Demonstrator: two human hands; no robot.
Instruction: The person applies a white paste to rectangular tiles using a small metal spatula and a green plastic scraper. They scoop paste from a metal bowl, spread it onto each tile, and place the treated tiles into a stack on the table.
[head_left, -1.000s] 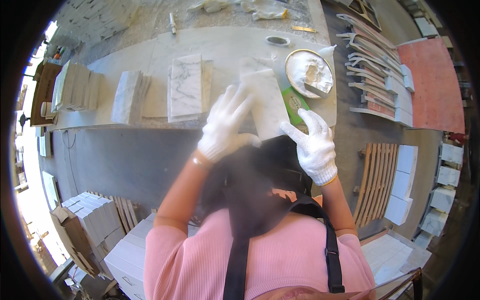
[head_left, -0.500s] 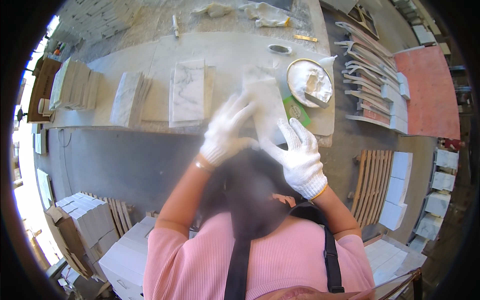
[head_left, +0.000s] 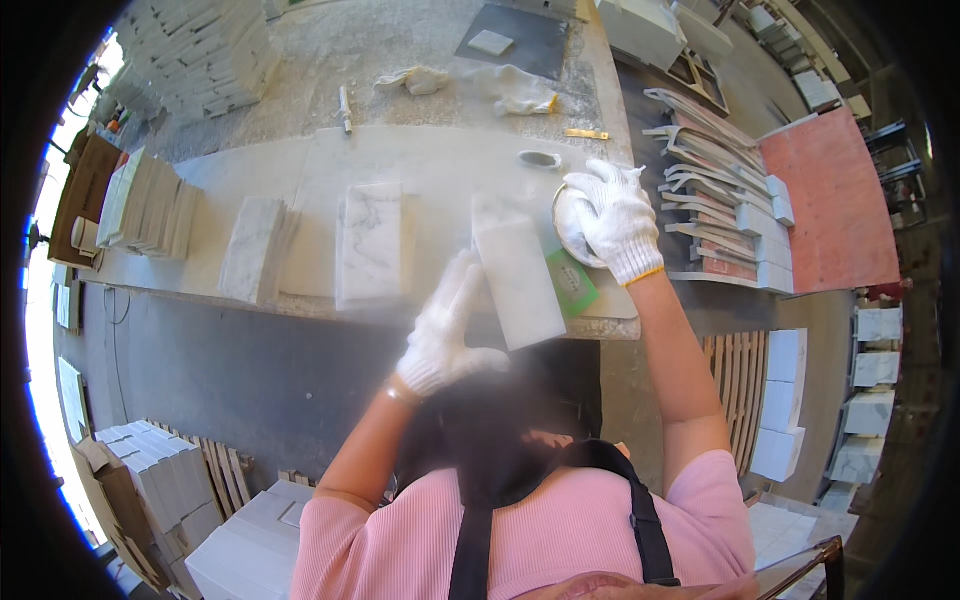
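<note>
My left hand [head_left: 440, 335], in a white knit glove, has its fingers stretched along the left edge of a white marble tile [head_left: 520, 280] and its thumb apart. This tile overhangs the table's near edge and lies partly over another tile [head_left: 490, 210]. My right hand [head_left: 618, 215], also gloved, is over a round bowl of white paste [head_left: 572, 222], with its fingers bent down at the far side. It covers most of the bowl, and whatever is in its fingers is hidden. A green sanding pad [head_left: 572, 283] lies between the tile and the bowl.
Stacked marble tiles [head_left: 372, 245] stand left on the table [head_left: 440, 155], with more tile stacks [head_left: 150, 210] beyond. Loose gloves [head_left: 515, 90], a white marker-like stick [head_left: 345, 110], a brass-coloured strip [head_left: 586, 133] and a small oval dish [head_left: 540, 160] lie farther back. A rack of curved pieces [head_left: 700, 180] is right.
My right hand has left the tile and moved right and away to the bowl, now covering the grey blade seen there. My left hand stays beside the tile. The view has shifted slightly.
</note>
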